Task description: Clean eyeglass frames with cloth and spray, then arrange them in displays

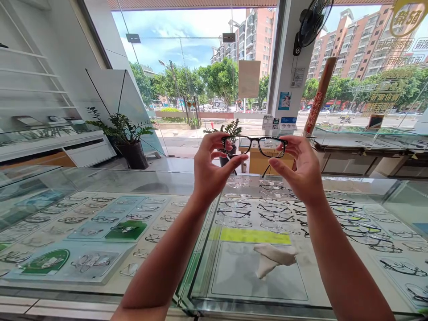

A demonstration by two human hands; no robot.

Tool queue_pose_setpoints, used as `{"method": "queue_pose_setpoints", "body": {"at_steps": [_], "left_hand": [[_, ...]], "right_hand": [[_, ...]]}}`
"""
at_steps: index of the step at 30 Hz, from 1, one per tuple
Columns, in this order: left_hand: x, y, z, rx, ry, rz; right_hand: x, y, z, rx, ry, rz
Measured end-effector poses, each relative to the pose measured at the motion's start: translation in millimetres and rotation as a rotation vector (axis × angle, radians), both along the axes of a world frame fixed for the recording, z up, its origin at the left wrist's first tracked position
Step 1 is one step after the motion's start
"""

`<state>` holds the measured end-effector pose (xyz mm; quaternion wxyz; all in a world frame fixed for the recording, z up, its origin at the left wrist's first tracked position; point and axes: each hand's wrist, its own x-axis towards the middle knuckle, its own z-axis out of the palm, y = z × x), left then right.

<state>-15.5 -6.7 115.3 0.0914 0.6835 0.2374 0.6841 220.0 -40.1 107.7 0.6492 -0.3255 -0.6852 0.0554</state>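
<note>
A pair of dark-framed eyeglasses (254, 141) is held up in front of me, above the glass counter. My left hand (214, 162) grips its left end, fingers curled at the frame's corner and thumb pointing inward below the lens. At the other end, my right hand (297, 162) pinches the frame's right corner, its thumb under the right lens. The temples are unfolded and hang down toward me, partly hidden by the hands. Below them, a crumpled beige cloth (276, 257) lies on a pale mat (234, 276) on the counter.
The glass display counter (203, 272) shows rows of eyeglasses (272, 207) on the right and more eyeglasses (92, 263) on the left. Beyond stand a potted plant (130, 147), a wall fan (312, 24) and large shopfront windows. Another showcase (361, 151) is at the back right.
</note>
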Motion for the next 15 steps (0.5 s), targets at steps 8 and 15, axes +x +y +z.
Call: {"method": "queue_pose_setpoints", "body": {"at_steps": [8, 15], "left_hand": [[-1.6, 5.3, 1.1, -0.092, -0.012, -0.152], [0.6, 9.2, -1.4, -0.144, -0.041, -0.147]], "right_hand": [[1.1, 2.7, -2.5, -0.059, 0.127, 0.047], [-3.2, 1.4, -2.6, -0.029, 0.187, 0.009]]}}
